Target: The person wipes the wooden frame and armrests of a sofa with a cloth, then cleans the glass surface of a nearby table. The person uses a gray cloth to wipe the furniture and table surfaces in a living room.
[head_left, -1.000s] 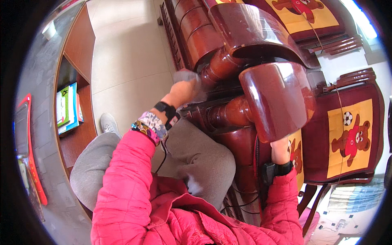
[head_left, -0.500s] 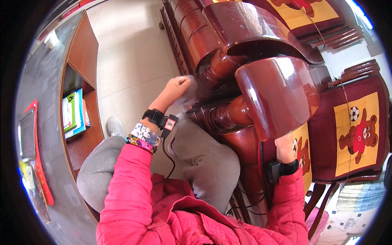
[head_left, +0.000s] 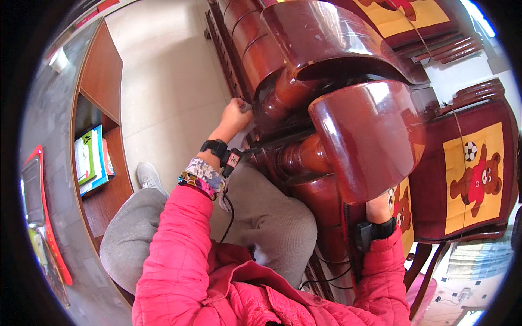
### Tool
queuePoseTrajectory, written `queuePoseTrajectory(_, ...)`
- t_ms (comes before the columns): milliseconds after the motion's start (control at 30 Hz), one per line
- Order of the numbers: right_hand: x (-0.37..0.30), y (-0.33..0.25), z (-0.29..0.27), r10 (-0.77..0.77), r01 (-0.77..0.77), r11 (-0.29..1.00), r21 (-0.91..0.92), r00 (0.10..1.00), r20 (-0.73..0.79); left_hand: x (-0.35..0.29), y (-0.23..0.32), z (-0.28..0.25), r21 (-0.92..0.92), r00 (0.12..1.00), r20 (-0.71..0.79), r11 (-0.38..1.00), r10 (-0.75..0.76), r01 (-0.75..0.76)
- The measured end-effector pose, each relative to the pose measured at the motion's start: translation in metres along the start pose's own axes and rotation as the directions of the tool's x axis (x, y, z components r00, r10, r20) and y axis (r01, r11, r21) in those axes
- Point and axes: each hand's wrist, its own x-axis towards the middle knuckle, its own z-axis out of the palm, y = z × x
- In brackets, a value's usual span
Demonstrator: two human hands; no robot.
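My left hand [head_left: 236, 116] is closed in a fist beside the carved lower side of a glossy dark-red wooden armchair [head_left: 280, 103]. A thin, pale cloth-like piece [head_left: 249, 129] shows at its fingers, partly hidden and hard to make out. Over to the right, my right hand [head_left: 377, 209] reaches under the near curved armrest [head_left: 365, 138]. Only its wrist and the back of the hand show; the armrest covers the fingers, so I cannot see what they touch. Both wrists wear black straps.
On the left stands a grey-topped table [head_left: 54, 117] with books [head_left: 91, 157] on its open shelf. A red-edged tray [head_left: 48, 217] lies on top. Teddy-bear cushions [head_left: 476, 182] cover the seats at right. Black cables [head_left: 326, 280] hang by my right leg.
The view has shifted slightly, so the table and armchair sit further left. My left hand stays by the chair's side; the pale piece, blurred before, is a little lower. My right hand remains under the armrest.
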Motion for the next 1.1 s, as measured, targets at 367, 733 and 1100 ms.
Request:
queuePoseTrajectory(367,0.018,0.005,0.005,-0.056,0.056,0.998,-0.002,0.998,0.027,0.006,0.022,-0.032,-0.441,0.953,0.287,0.897,0.092,0.046)
queuePoseTrajectory(733,0.002,0.006,0.003,-0.008,0.008,1.000,0.012,1.000,0.006,0.013,0.030,-0.021,0.357,0.883,0.329,0.821,0.335,-0.445)
queuePoseTrajectory(1100,0.002,0.006,0.001,-0.031,0.031,0.999,0.010,0.999,0.025,-0.017,0.041,-0.016,0.260,0.933,0.097,0.896,0.346,-0.359)
